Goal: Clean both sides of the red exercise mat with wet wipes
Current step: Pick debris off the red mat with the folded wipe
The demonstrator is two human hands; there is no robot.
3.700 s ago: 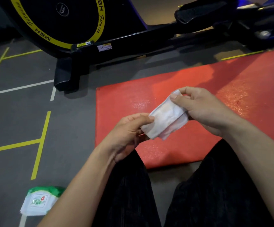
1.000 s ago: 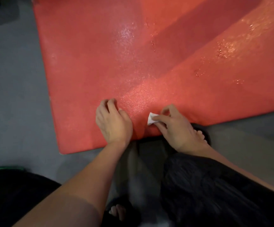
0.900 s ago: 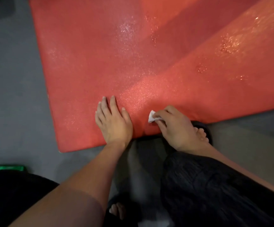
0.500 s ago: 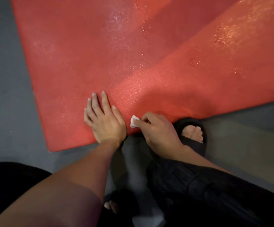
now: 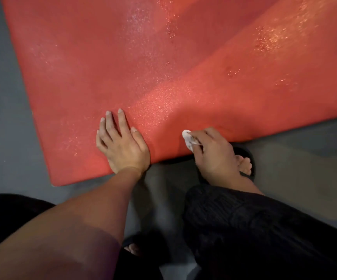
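1. Below us, the red exercise mat lay flat on the grey floor, filling most of the view, with its near edge running just in front of our feet.
2. We saw glinting wet-looking speckles across the mat's surface, brightest toward the far right.
3. Our left hand rested palm-down on the mat near its front edge, fingers straight and slightly spread, gripping nothing.
4. Our right hand was curled around a small bunched white wet wipe, pinching it between thumb and fingers.
5. We held the wipe against the mat right at the near edge, well apart from the left hand.
6. Our right foot in a black slipper sat on the floor just beside the right hand, partly hidden by it.
7. We wore black trousers, which covered the lower right of the view.
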